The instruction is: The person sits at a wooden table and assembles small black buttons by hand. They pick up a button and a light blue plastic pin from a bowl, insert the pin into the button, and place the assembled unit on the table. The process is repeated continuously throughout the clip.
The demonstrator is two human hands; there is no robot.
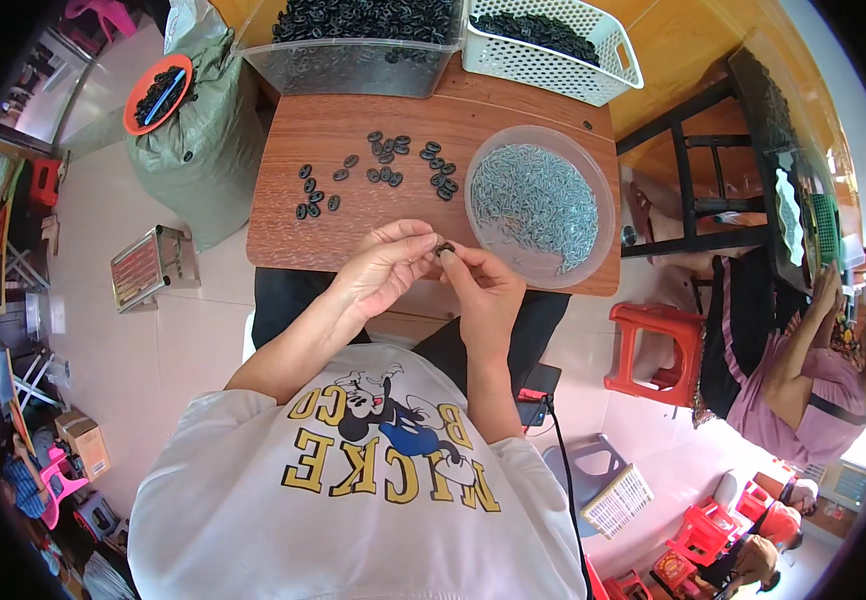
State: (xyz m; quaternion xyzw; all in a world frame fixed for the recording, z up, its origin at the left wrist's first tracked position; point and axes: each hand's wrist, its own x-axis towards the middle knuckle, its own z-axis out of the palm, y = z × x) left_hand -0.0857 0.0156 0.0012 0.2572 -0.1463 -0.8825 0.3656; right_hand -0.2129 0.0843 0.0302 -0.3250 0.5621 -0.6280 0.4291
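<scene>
My left hand (385,265) and my right hand (481,283) meet over the near edge of a small wooden table (293,225). Together their fingertips pinch one small black ring-shaped part (444,247). Several more black rings (383,170) lie scattered on the tabletop beyond my hands. A round clear bowl (593,255) of small silvery-grey pieces sits at the right of the table, close to my right hand.
At the table's far edge stand a clear bin (353,65) of black rings and a white perforated basket (553,70). A grey sack (208,150) carrying an orange lid stands at the left. A red stool (653,350) and a seated person (803,370) are at the right.
</scene>
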